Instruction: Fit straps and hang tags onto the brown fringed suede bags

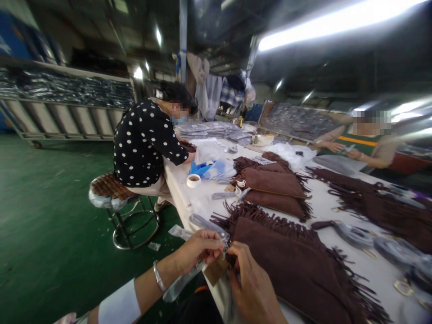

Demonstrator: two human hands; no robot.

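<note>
My left hand (pixel 202 246) pinches a thin, whitish, string-like piece (pixel 224 245) between thumb and fingers. Close beside it, my right hand (pixel 251 281) is closed with fingertips bent toward the same piece; what exactly they grip is hidden. A flat brown tag (pixel 216 271) hangs just below the fingertips, at the table's edge. Right against my right hand lies a dark brown fringed suede-like bag (pixel 297 261). Behind my hands rests a grey strap in clear plastic (pixel 205 222).
More brown fringed bags (pixel 276 182) lie across the white table (pixel 178 184), with a tape roll (pixel 193 181) and wrapped straps (pixel 354 236). A co-worker in a dotted top (pixel 145 139) sits on a stool (pixel 113 189) ahead left; another person (pixel 362 144) works across the table.
</note>
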